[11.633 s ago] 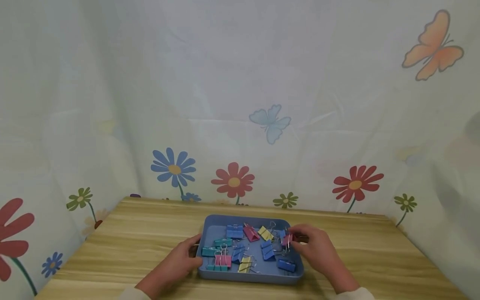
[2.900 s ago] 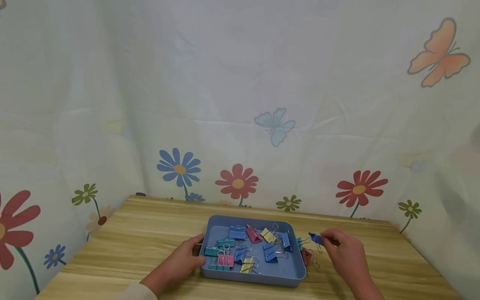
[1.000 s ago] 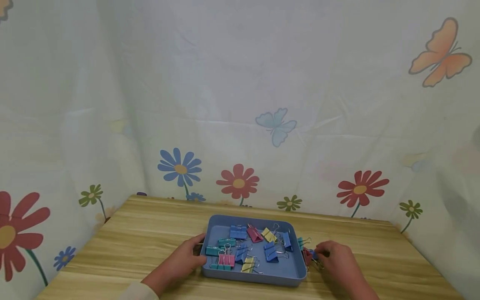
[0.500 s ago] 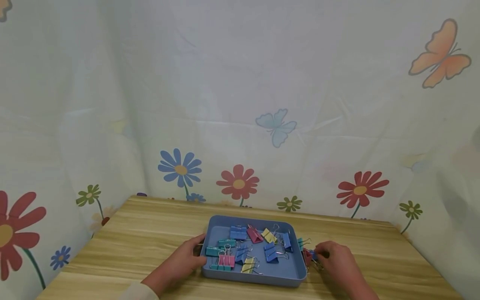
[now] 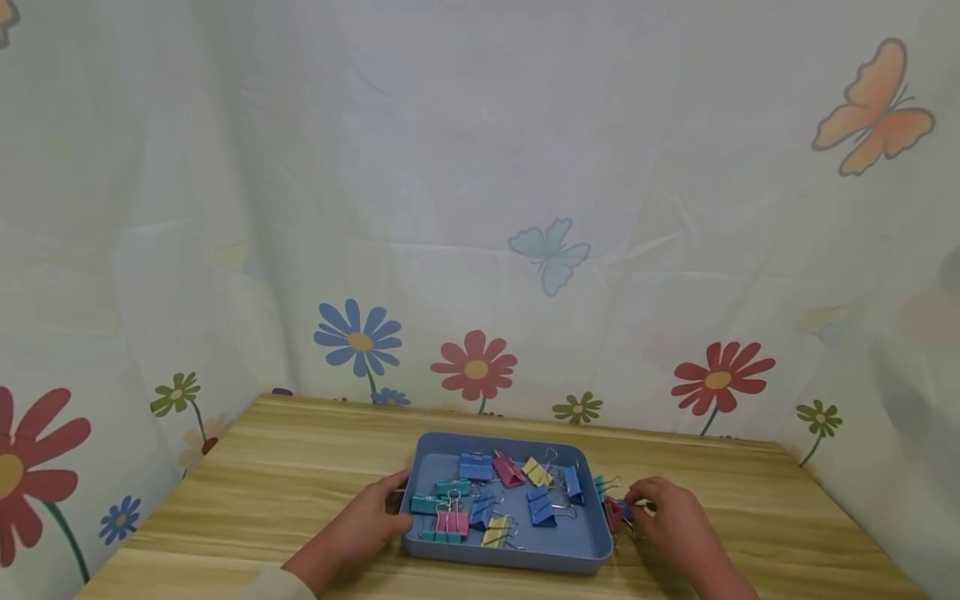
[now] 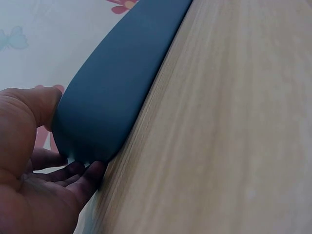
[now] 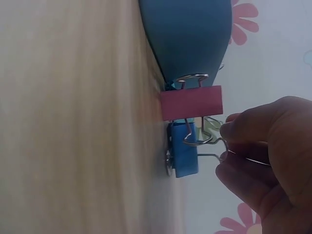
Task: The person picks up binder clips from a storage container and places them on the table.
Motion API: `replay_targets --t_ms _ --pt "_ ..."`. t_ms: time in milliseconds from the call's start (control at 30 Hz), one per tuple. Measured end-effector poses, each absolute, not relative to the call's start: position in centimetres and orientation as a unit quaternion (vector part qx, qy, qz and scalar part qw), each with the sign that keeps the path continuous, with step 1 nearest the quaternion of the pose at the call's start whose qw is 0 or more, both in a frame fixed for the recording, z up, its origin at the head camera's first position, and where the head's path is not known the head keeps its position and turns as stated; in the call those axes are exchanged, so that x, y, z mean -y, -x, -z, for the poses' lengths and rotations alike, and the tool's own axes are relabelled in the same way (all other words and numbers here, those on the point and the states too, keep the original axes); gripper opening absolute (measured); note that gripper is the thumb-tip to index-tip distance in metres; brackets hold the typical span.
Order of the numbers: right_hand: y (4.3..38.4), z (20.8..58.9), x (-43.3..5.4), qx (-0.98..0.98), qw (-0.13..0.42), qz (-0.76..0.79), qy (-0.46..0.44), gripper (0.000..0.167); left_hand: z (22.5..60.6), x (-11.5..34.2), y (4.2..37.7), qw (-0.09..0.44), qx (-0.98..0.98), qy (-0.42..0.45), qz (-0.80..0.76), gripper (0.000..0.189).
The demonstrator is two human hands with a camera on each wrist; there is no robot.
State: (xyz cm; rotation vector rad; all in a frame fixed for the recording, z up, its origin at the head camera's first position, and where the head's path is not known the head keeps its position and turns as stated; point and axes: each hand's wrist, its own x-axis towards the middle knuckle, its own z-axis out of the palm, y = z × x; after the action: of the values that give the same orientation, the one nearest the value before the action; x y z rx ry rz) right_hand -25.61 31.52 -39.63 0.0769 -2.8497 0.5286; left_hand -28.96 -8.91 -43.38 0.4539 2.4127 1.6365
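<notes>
My left hand [image 5: 367, 521] holds the left end of a blue rectangular tray [image 5: 510, 557]; thumb and fingers curve around its end wall [image 6: 92, 126] in the left wrist view. Right of the tray, a blue binder clip [image 7: 185, 151] stands on the table beside a dark pink binder clip [image 7: 192, 102]. My right hand [image 5: 671, 517] is close by, thumb and fingertips parted around the blue clip's wire handle [image 7: 209, 155]. A teal binder clip [image 5: 600, 487] lies behind the pink one, partly hidden by the tray.
Inside the tray are several binder clips: blue [image 5: 542, 508], yellow [image 5: 537, 473], teal [image 5: 429, 504] and pink [image 5: 453, 522], some with handles raised. The wood-grain table [image 5: 315, 450] ends at a flower-print curtain [image 5: 420, 275].
My right hand took a pink clip from the tray, then carried the blue clip down beside it on the table. Its fingertips have just parted slightly. The left hand stays on the tray.
</notes>
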Motion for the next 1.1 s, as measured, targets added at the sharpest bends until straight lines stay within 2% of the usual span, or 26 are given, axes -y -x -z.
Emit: replay_targets --t_ms 400,800,1100 --pt "25.0 38.5 -30.2 0.966 0.167 -0.187 -0.057 0.010 43.5 9.2 28.9 0.089 -0.808 -0.167 -0.558 0.082" --pt "25.7 38.5 -28.2 0.944 0.172 -0.281 -0.029 0.023 43.4 9.1 28.9 0.092 -0.806 -0.164 -0.562 0.083" --pt "26.5 39.5 -27.2 0.934 0.165 -0.316 -0.014 0.026 43.4 9.0 29.0 0.100 -0.813 -0.157 -0.552 0.081"
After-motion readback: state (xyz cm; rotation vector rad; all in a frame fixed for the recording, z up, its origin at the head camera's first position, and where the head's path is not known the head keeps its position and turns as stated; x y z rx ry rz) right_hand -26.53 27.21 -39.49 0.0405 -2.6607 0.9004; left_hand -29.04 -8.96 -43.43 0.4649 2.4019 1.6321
